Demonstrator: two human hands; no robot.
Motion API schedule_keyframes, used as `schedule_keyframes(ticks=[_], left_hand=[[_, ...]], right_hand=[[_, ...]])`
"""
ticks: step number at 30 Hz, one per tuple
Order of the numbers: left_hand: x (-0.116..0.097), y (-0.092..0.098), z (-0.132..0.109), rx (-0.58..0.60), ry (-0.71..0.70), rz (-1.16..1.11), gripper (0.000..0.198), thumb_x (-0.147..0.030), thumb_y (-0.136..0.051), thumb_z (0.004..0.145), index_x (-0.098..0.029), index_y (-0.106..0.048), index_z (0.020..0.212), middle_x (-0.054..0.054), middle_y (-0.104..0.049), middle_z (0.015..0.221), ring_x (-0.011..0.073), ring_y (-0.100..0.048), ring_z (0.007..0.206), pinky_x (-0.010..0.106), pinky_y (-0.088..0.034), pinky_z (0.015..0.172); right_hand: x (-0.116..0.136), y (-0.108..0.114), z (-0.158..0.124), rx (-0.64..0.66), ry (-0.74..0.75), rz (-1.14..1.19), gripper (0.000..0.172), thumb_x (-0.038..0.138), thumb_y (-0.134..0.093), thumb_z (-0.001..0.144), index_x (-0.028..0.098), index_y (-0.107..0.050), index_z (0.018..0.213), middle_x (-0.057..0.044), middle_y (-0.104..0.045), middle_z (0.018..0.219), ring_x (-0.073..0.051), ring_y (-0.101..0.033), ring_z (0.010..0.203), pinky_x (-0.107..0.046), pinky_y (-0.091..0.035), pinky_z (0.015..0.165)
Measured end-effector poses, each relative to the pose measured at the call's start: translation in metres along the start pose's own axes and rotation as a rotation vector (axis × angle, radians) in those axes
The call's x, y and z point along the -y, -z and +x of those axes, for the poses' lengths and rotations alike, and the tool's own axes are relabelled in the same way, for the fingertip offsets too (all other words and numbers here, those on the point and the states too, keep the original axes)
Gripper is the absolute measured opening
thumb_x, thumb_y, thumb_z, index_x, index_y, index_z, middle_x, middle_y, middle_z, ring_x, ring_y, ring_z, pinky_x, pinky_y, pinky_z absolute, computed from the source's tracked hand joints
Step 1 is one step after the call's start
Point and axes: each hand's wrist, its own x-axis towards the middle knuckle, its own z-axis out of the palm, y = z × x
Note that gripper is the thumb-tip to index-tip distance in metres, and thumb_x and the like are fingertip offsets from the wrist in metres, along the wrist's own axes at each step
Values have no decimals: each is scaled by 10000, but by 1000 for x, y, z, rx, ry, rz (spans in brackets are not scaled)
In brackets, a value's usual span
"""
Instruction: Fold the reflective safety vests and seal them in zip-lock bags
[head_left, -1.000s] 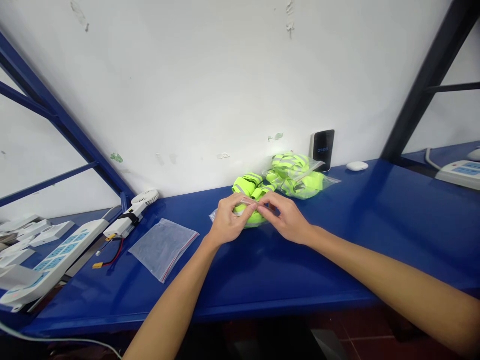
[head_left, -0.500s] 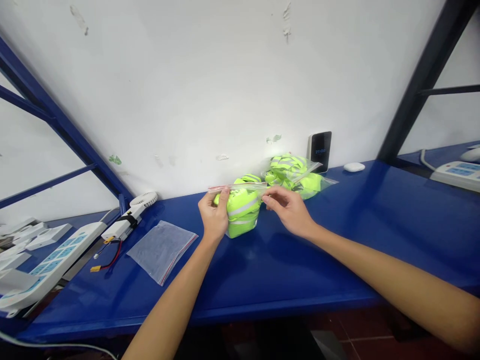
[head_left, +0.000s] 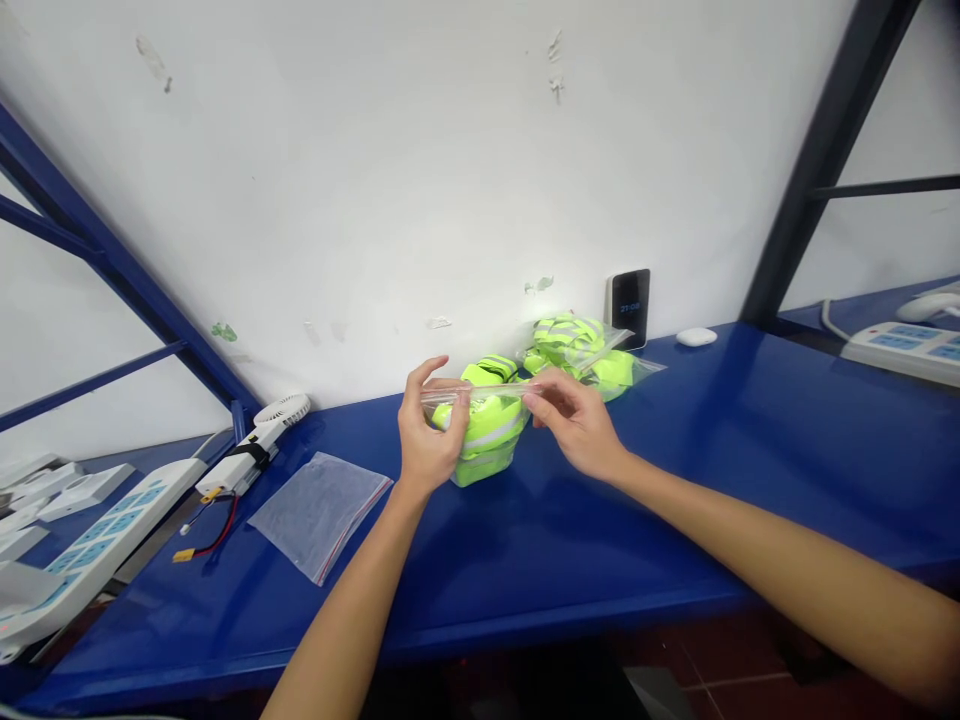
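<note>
A clear zip bag holding a folded neon-yellow item with silver stripes stands upright between my hands. My left hand pinches the left end of its top strip between thumb and fingers, with the index finger raised. At the right end of the same strip, my right hand grips the plastic with thumb and forefinger. Behind it, against the wall, lie more bagged neon-yellow items. A flat clear bag with a red-lined edge lies on the blue table to the left.
At the left are a small white fan, a battery lead with a yellow connector and a white power strip. A black-faced clock leans on the wall, beside a white case. Another power strip is at the right.
My left index finger has lifted, and the left thumb has shifted slightly right and down along the strip. The view has moved a little. My right hand still grips the right end.
</note>
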Motion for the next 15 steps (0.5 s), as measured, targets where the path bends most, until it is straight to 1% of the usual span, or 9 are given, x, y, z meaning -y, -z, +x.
schedule_keyframes(ticks=[3,5,7,9,11,13,15], left_hand=[[5,-1,-2,13,60,-65,514,-344,-627,850,-199,-446,1309,46,-694,887,198,-674,844,333,-504,836],[10,-2,-4,26,111,-107,496,-379,-613,859,-191,-471,1296,58,-694,930,196,-668,859,324,-502,831],[14,-4,-6,38,150,-133,413,-418,-580,876,-174,-555,1209,82,-683,1025,201,-657,905,319,-500,834],[17,-6,-7,53,171,-142,357,-444,-540,894,-154,-629,1082,95,-673,1074,213,-644,959,321,-496,852],[19,-8,-9,52,178,-144,354,-461,-516,902,-144,-659,973,93,-685,1033,219,-640,976,323,-492,867],[19,-10,-10,27,181,-140,364,-477,-516,898,-145,-662,926,82,-695,967,214,-647,945,319,-494,857],[19,-11,-11,9,173,-129,372,-494,-523,889,-148,-660,898,73,-697,933,206,-651,903,312,-499,835]], right_hand=[[1,1,0,6,-4,13,213,423,-620,871,211,-615,866,-8,-560,791,-123,-552,590,-268,-468,540],[2,1,1,19,-8,40,201,406,-622,873,207,-624,842,-1,-553,770,-117,-548,573,-267,-456,533],[3,2,2,31,-22,70,194,390,-627,871,202,-627,823,9,-545,736,-113,-541,554,-264,-440,523],[3,2,2,33,-39,81,198,390,-632,866,199,-634,814,16,-540,703,-113,-534,540,-263,-425,511],[3,3,2,30,-56,76,214,403,-640,857,196,-642,804,17,-544,687,-114,-528,532,-264,-421,505],[3,4,3,29,-73,72,225,418,-654,842,194,-656,818,7,-575,705,-119,-535,540,-269,-437,515],[2,4,4,40,-60,42,224,417,-674,826,202,-681,887,-19,-637,783,-148,-584,629,-290,-481,580]])
